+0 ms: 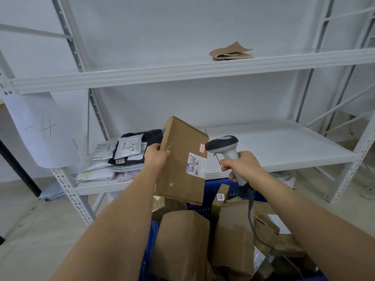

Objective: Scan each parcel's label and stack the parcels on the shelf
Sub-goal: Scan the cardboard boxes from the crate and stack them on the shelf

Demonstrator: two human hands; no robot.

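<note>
My left hand [156, 157] grips the left edge of a flat brown cardboard parcel [180, 159], held upright and tilted above the crate. Its white shipping label [195, 164] faces me on the right side, with a small pink sticker above it. My right hand [241, 167] holds a grey barcode scanner [225, 148] by the handle. The scanner's dark head points at the parcel's right edge, just beside the label. Its cable hangs down over the crate.
A blue crate [149, 240] below holds several brown cardboard parcels [182, 240]. The white metal shelf [284, 151] has a pile of soft mailer bags [121, 157] at its left. Folded brown paper [231, 51] lies on the upper shelf. A paper sheet marked "-4" [40, 128] hangs at left.
</note>
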